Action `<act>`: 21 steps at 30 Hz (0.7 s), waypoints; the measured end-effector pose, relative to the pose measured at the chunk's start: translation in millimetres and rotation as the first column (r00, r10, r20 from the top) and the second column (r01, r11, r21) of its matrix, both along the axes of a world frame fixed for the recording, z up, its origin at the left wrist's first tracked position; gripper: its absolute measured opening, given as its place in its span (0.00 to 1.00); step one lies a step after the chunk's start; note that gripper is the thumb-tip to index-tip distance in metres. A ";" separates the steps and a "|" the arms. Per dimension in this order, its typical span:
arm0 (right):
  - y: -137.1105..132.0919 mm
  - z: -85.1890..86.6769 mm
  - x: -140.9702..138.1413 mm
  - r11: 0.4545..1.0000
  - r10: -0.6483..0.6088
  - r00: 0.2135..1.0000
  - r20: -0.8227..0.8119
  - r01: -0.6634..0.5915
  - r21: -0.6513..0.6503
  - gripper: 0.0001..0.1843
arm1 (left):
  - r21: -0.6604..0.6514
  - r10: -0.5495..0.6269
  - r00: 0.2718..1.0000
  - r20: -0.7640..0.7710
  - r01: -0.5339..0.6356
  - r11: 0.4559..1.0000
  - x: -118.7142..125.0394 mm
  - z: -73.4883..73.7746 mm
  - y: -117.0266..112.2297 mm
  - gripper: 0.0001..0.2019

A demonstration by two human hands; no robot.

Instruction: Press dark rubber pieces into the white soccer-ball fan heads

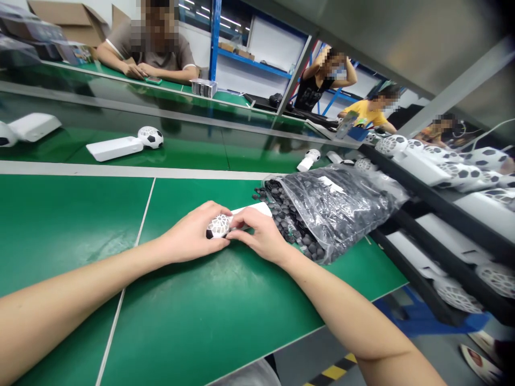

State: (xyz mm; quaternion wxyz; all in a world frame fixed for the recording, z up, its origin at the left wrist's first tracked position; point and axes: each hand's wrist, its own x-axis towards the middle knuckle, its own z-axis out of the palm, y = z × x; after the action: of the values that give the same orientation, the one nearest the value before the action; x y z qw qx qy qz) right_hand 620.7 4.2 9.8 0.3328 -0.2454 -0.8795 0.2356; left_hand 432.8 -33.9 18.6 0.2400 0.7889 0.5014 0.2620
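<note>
The left hand (pixel 201 230) curls around the ball end of a white football-patterned piece (pixel 219 225), thumb below and fingers above; the right hand (pixel 257 230) comes in from the other side, thumb and forefinger drawn close at the ball's edge, though I cannot tell whether they grip anything there; the piece's white handle reaches out beyond the right hand, over the green bench (pixel 193 321); just beside it, a clear plastic bag (pixel 350 203) lies on its side, small black pieces (pixel 281 206) spilling from its mouth; past a pale edging, more ball-ended pieces (pixel 120 147) lie well apart along a glossy green strip (pixel 193 153); to the right, black trays (pixel 422 193) stand one above another, loaded with similar white pieces (pixel 426 166); across the way a person in a grey-brown shirt (pixel 185 56) sits, forearms resting on a far tabletop (pixel 92 67).
</note>
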 end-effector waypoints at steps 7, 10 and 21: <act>2.2 -1.0 2.0 1.000 -0.027 1.000 0.016 0.027 -0.012 0.03 | 0.036 -0.001 1.000 0.008 0.001 0.999 -0.9 -2.8 1.4 0.18; 3.2 -2.4 1.2 0.998 -0.064 0.998 0.025 0.064 -0.021 0.05 | 0.051 0.014 1.000 0.020 -0.015 0.999 0.6 -4.0 1.9 0.17; 17.5 -1.0 -2.5 0.990 -0.061 0.992 0.111 0.074 -0.120 0.09 | 0.065 0.099 0.989 0.106 -0.106 0.992 7.9 -4.9 -2.9 0.17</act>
State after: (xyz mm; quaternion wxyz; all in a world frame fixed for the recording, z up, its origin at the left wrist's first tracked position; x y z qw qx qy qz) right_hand 618.3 21.8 8.8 0.2772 -0.3073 -0.8709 0.2649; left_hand 440.7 -36.8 13.8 0.2239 0.7555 0.5188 0.3316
